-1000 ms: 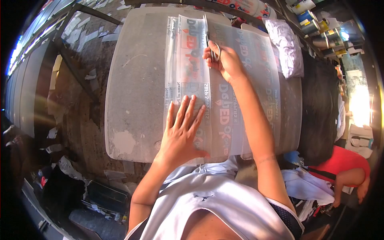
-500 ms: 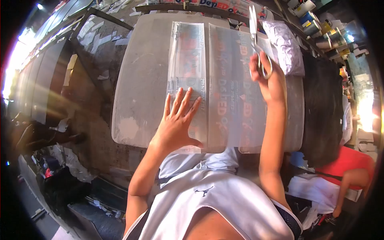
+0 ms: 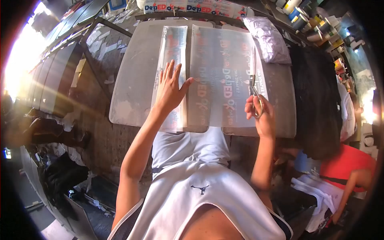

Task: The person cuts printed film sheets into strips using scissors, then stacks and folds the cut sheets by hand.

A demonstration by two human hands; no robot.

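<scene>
Right hand [image 3: 264, 120]: clasping silver metal scissors [image 3: 252, 81], fingers curled about the handle loops; forearm reaching forward, blades pointing away from the body.
Scissors' place: over the right side of a wide, translucent printed plastic sheet [image 3: 216, 80]; whether the blades bite into it cannot be told.
Left hand [image 3: 170, 90]: grasping nothing, palm down, fingers extended over a narrow, translucent printed plastic strip [image 3: 175, 44], thumb pointing toward the wide sheet.
Table: worn grey top with rounded corners [image 3: 134, 72]; strip and sheet lie side by side, a gap between.
Far right corner: white plastic-wrapped bundle [image 3: 268, 40]; black cloth [image 3: 316, 100] hangs alongside.
Room: coloured spools [image 3: 300, 20] at upper right, a person in red [image 3: 346, 164] at lower right.
Writing: "DepED" sideways on the sheet, upright on white printed packs [image 3: 200, 7] beyond the table; fine print unreadable.
</scene>
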